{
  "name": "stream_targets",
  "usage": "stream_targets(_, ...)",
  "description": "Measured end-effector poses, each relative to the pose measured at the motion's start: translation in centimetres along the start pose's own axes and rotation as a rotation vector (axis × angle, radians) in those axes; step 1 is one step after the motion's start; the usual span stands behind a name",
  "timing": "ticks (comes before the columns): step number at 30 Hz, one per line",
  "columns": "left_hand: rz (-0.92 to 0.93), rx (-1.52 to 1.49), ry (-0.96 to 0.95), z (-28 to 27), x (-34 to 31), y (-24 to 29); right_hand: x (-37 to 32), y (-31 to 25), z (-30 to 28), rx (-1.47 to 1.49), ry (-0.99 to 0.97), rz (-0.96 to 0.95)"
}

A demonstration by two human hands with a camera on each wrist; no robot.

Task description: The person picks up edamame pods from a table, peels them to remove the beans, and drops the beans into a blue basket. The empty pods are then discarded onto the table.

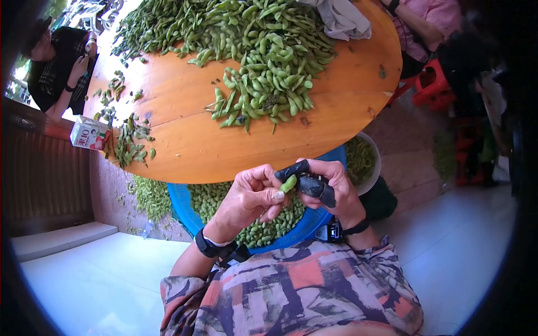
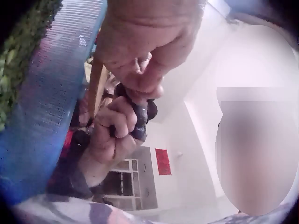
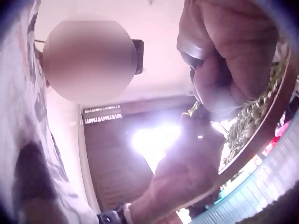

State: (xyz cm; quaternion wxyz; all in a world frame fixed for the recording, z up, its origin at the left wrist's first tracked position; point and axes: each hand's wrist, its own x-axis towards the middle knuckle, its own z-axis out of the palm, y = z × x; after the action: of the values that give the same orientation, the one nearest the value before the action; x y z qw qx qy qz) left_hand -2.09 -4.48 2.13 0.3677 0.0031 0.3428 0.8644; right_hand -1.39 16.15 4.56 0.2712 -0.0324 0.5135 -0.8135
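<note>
Between finger and thumb, my left hand [image 1: 246, 196] pinches a green edamame pod [image 1: 288, 183]. My right hand [image 1: 339, 187] wears black covers on its thumb and forefinger, and these close on the pod's other end. Both hands meet above a blue tub [image 1: 178, 197] that holds many small green beans [image 1: 269, 231]. In the left wrist view the black-covered fingers [image 2: 141, 116] lie against the left fingertips, hiding most of the pod. A bit of green shows at the left fingertips in the right wrist view.
A wooden table [image 1: 185, 123] stands just beyond the hands, bearing a large heap of edamame pods [image 1: 274, 56], loose leaves and a drink carton [image 1: 87, 133]. Right of the tub is a white bucket [image 1: 378, 168]. Green scraps [image 1: 151, 196] litter the floor. Two other people sit across the table.
</note>
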Motion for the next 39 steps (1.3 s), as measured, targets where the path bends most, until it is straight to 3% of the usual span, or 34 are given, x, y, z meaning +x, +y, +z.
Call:
stream_targets(2, 0.085, 0.090, 0.129, 0.7, 0.1, -0.4, 0.0, -0.2, 0.2, -0.273, 0.111, -0.038)
stream_targets(3, 0.138, 0.168, 0.121, 0.5, 0.1, -0.7, 0.2, 0.0, 0.4, -0.275, 0.108, -0.039)
stream_targets(5, 0.166, 0.248, 0.183, 0.7, 0.1, -1.1, 0.7, 0.9, 0.7, -0.925, 0.160, -0.550)
stream_targets(8, 0.163, 0.332, 0.249, 1.2, -0.3, -0.5, 0.1, 0.5, 1.4, -0.993, 0.207, -0.469)
stream_targets(13, 0.064, 0.512, 0.239, 0.2, -0.6, 0.4, -0.1, 1.4, 1.6, -1.005, 0.195, -0.452)
stream_targets(15, 0.044, 0.582, 0.231, 0.2, -0.5, 0.2, 0.0, 1.9, 2.2, -1.067, 0.289, -0.511)
stream_targets(18, 0.127, 0.484, 0.234, 0.4, -0.3, -0.6, -0.1, 2.1, 3.1, -1.150, 0.377, -0.532)
stream_targets(28, 0.210, 0.107, 0.204, -0.4, -1.2, -2.9, -0.5, 3.5, 3.8, -1.269, 0.321, -0.722)
stream_targets(30, 0.295, -0.056, 0.102, -0.4, -1.0, -3.4, -0.3, 3.3, 4.0, -1.242, 0.352, -0.753)
stream_targets(34, 0.310, -0.068, 0.057, -0.1, -0.9, -3.7, -0.4, 2.5, 3.5, -1.029, 0.377, -0.567)
stream_targets(36, 0.301, -0.024, 0.147, 0.6, -1.1, -3.8, -0.6, 2.6, 3.2, -0.738, 0.374, -0.372)
stream_targets(39, 0.266, -0.026, 0.145, 0.5, -1.3, -3.9, -0.7, 3.0, 2.9, -0.714, 0.381, -0.341)
